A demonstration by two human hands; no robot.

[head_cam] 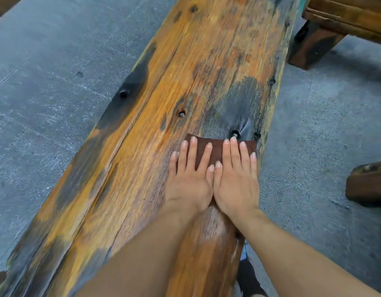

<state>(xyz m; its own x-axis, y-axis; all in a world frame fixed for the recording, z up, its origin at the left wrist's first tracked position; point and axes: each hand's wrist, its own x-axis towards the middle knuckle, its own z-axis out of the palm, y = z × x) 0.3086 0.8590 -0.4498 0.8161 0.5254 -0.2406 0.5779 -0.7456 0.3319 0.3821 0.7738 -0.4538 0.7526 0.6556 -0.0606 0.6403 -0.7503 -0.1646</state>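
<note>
The left hand [188, 181] and the right hand [235, 181] lie side by side with thumbs touching. Each grip is spread flat and presses on the sandpaper sheet [216, 150], which lies near the right edge of the plank [142, 157]. To sand well, I think it is best to push along the grain with even weight. The sheet should also go around the metal bolt [235, 134] just beyond the fingertips, so it does not tear. Farther on, a grey patch [243, 99] looks not yet sanded.
</note>
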